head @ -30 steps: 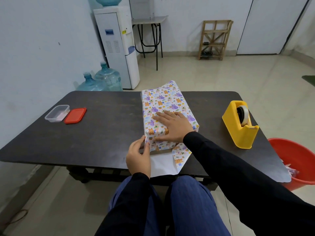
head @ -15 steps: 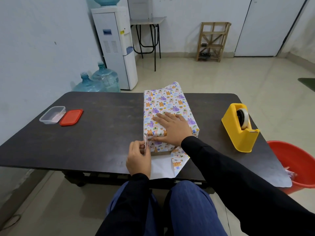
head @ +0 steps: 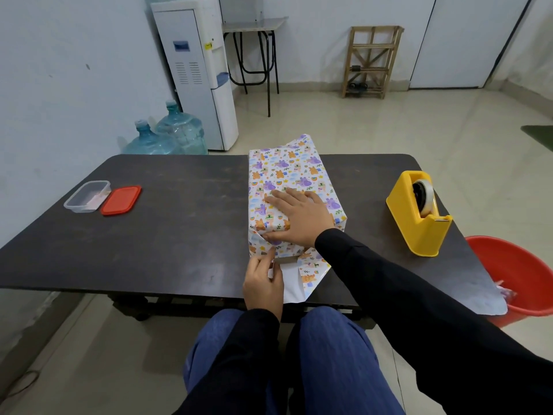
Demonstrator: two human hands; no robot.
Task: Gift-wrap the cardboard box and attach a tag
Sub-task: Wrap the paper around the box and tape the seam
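Observation:
The box (head: 287,175) lies lengthwise on the dark table (head: 179,229), covered in white paper printed with small coloured animals. My right hand (head: 299,218) rests flat on its near top, fingers spread, pressing the paper down. My left hand (head: 263,283) is at the box's near left corner, pinching the loose paper flap (head: 302,275) that lies on the table with its white underside up. The far end of the paper sticks up unfolded. I see no tag.
A yellow tape dispenser (head: 419,217) stands on the table's right side. A clear tub (head: 86,196) and its red lid (head: 121,200) sit at the left. A red bucket (head: 517,277) stands on the floor to the right. My knees are under the near edge.
My left hand has slid slightly towards me along the near flap and folded the left side paper in against the box end. The right hand has stayed pressed on top.

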